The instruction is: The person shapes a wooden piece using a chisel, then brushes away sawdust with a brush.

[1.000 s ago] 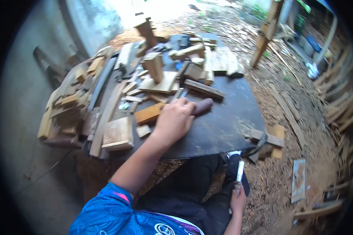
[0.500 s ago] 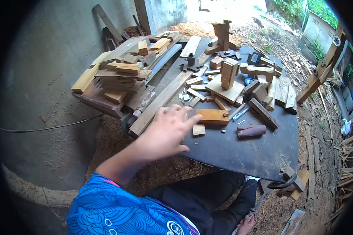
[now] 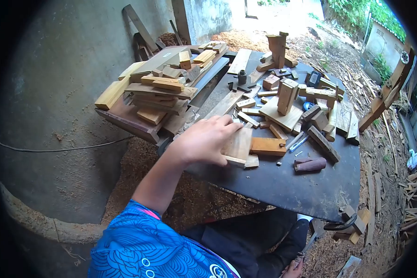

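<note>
My left hand (image 3: pixel 204 140) reaches over the table's near left side, fingers on top and thumb on the near edge of a light wooden board (image 3: pixel 238 144). The palm hides part of this board. Beside its right end lie an orange-brown wooden block (image 3: pixel 268 146) with a dark peg and a small pale block (image 3: pixel 252 161). Low in the view, near my leg, my right hand (image 3: pixel 293 268) is mostly cut off by the frame. Its fingers look curled around a thin greyish tool (image 3: pixel 310 242) whose kind I cannot make out.
The dark table (image 3: pixel 282 190) carries several wood pieces, an upright block (image 3: pixel 287 96) on a square board, pens (image 3: pixel 298 142) and a purple-brown cylinder (image 3: pixel 310 164). Stacked offcuts (image 3: pixel 160 88) stand left. A wooden post (image 3: pixel 387 88) rises at right.
My left hand has come down from an open, spread pose and closed on the light wooden board. The view has shifted slightly, while my right hand stays low by the leg.
</note>
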Action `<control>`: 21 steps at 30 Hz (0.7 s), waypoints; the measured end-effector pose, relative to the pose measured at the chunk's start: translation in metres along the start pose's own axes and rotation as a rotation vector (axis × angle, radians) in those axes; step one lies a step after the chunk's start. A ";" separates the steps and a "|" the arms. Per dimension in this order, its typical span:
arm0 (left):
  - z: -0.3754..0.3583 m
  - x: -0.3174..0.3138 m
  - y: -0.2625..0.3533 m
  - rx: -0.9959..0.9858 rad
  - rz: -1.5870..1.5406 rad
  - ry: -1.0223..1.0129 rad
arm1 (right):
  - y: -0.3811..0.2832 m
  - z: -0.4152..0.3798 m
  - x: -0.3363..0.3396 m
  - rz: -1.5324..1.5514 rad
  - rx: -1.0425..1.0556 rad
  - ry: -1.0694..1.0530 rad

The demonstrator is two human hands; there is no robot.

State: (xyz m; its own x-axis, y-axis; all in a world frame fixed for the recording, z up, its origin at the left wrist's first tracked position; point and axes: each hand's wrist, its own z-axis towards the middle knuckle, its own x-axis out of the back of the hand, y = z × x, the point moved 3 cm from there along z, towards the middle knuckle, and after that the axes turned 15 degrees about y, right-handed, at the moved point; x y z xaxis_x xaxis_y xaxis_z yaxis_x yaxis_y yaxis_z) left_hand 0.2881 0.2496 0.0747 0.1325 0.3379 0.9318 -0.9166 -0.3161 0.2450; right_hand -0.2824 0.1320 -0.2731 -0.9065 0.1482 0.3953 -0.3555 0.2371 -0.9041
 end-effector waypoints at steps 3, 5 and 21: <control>0.012 0.001 0.007 -0.069 -0.016 0.143 | -0.061 -0.024 0.014 -0.275 0.037 -0.041; 0.022 -0.005 0.017 -0.159 -0.058 0.172 | -0.040 -0.011 0.019 -0.236 0.030 -0.062; 0.072 -0.053 0.038 -0.299 -0.208 0.152 | -0.084 -0.027 -0.002 -0.373 -0.036 -0.040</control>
State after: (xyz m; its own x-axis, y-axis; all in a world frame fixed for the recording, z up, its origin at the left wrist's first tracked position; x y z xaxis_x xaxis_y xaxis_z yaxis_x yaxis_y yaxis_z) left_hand 0.2733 0.1555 0.0545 0.2900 0.5019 0.8149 -0.9485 0.0375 0.3144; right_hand -0.2444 0.1374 -0.1936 -0.7245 0.0084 0.6892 -0.6554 0.3011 -0.6926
